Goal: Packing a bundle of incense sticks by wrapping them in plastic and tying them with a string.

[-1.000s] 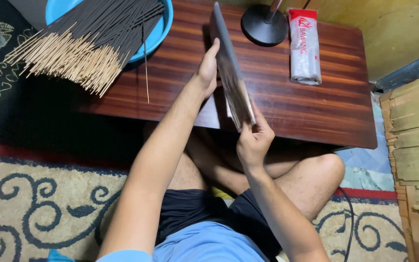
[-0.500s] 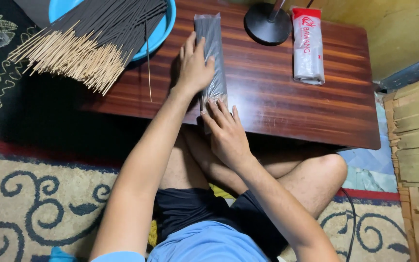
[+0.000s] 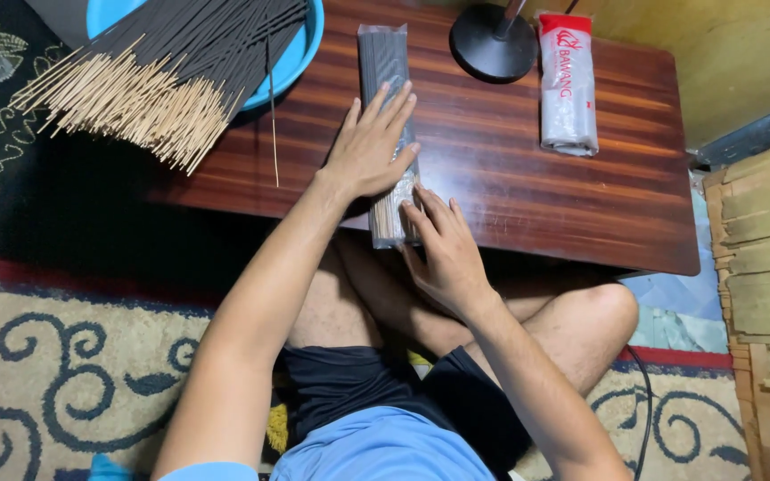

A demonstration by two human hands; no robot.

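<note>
A clear plastic packet of dark incense sticks (image 3: 382, 59) lies lengthwise on the low wooden table (image 3: 528, 187), its bare-stick end hanging over the near edge. My left hand (image 3: 369, 147) lies flat on the packet's middle with the fingers spread. Lower down, my right hand (image 3: 444, 252) rests its fingers against the near end of the packet at the table edge. Neither hand grips it.
A blue basin (image 3: 291, 55) heaped with loose dark incense sticks (image 3: 153, 71) stands at the table's far left. A round black lamp base (image 3: 492, 43) and a white-and-red plastic packet (image 3: 568, 85) sit at the far right. Wooden slats (image 3: 764, 258) are stacked at the right.
The packet, held upright on its edge one second ago, now lies flat on the table. Both hands moved onto it and slid toward me along it.
</note>
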